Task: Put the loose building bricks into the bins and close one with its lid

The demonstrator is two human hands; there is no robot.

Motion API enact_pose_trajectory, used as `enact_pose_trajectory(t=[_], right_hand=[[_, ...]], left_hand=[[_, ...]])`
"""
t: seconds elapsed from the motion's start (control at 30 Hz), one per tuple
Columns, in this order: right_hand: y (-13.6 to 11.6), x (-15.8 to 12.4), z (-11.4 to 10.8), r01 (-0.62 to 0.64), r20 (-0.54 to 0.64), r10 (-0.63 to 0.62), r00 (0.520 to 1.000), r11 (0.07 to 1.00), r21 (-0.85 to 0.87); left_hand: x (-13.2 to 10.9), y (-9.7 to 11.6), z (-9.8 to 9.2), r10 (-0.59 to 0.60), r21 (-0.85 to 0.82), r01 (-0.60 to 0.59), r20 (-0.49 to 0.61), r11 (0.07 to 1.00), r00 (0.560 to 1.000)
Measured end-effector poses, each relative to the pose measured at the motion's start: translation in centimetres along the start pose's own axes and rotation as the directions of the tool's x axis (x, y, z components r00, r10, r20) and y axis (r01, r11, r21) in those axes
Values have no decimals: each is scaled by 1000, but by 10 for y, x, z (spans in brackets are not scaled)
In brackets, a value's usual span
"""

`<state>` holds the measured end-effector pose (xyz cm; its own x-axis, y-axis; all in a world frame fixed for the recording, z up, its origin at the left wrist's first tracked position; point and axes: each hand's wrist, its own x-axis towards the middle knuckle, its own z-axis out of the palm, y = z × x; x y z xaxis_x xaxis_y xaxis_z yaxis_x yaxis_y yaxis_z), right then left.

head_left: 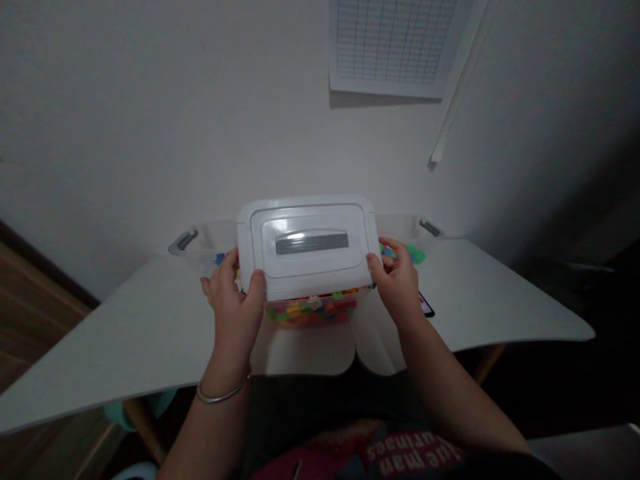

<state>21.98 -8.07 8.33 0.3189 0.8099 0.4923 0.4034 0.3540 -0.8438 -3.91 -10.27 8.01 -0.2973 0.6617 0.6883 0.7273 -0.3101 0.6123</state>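
A white plastic lid (310, 270) with a grey handle strip (312, 243) is held between my two hands. My left hand (234, 293) grips its left end, thumb on top and fingers around the edge. At the right end, my right hand (395, 277) pinches the lid with the thumb on top. Tilted, the lid sits over a clear box (310, 325) filled with colourful plastic pieces (295, 311). Most of that box's opening is hidden under the lid.
Behind stands a wider clear bin (400, 225) with grey latches (431, 228) and some blue and green pieces (416, 253). A phone (427, 305) lies by my right wrist on the white table (500, 293). Printed paper (393, 47) hangs on the wall.
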Motion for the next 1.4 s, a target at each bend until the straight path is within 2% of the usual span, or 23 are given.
enact_pose_trajectory(t=[0.13, 0.37, 0.6, 0.77, 0.93, 1.1, 1.4], right_hand=[[7, 4, -4, 19, 49, -10, 999, 982, -186], [14, 4, -7, 27, 115, 6, 993, 958, -285], [15, 5, -2, 88, 132, -28, 991, 878, -471], [25, 5, 0, 169, 183, -93, 979, 870, -464], [31, 1, 1, 208, 175, -147, 973, 889, -408], [31, -3, 0, 269, 171, -216, 961, 868, -418], [31, -4, -3, 276, 187, -212, 959, 848, -453]], left_hand=[[6, -10, 4, -11, 56, 8, 46, 998, 999], [10, -36, 15, 54, 40, -60, 129, 997, 990], [13, -40, 20, 52, 77, -66, 172, 995, 984], [13, -38, 17, 63, 57, -74, 175, 996, 982], [9, -39, 12, 85, 43, -94, 189, 995, 978], [9, -41, 12, 64, 56, -74, 166, 996, 984], [7, -39, 11, 76, 68, -90, 191, 994, 979]])
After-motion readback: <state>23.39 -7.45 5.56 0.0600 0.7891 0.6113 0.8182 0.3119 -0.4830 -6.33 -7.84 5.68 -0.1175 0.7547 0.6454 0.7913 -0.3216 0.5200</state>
